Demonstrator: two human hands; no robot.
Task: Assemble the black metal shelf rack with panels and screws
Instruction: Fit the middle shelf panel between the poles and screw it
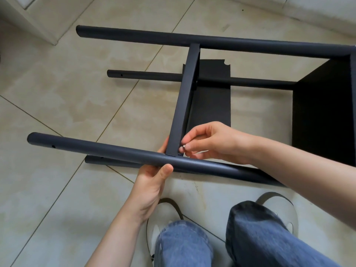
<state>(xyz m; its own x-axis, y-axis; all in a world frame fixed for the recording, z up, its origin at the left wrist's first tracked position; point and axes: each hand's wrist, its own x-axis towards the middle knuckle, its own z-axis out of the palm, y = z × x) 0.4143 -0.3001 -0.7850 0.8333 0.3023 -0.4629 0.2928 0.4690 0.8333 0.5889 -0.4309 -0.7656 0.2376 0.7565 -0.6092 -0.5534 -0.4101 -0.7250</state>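
Observation:
The black metal rack lies on its side on the tiled floor. Its near upper post (100, 149) runs left to right just in front of me. My left hand (154, 178) grips this post from below, thumb on its near side. A black shelf panel (185, 101) stands on edge between the near post and the far upper post (212, 41). My right hand (210, 143) pinches a small silver screw (183, 146) at the panel's corner, right where it meets the near post. A second panel (325, 112) closes the rack at the right.
Two lower posts (146, 76) (119, 162) rest on the beige tiled floor (63, 97). My knees in blue jeans (269, 234) and light shoes (163, 211) are at the bottom. A white wall base (32, 22) stands at the upper left.

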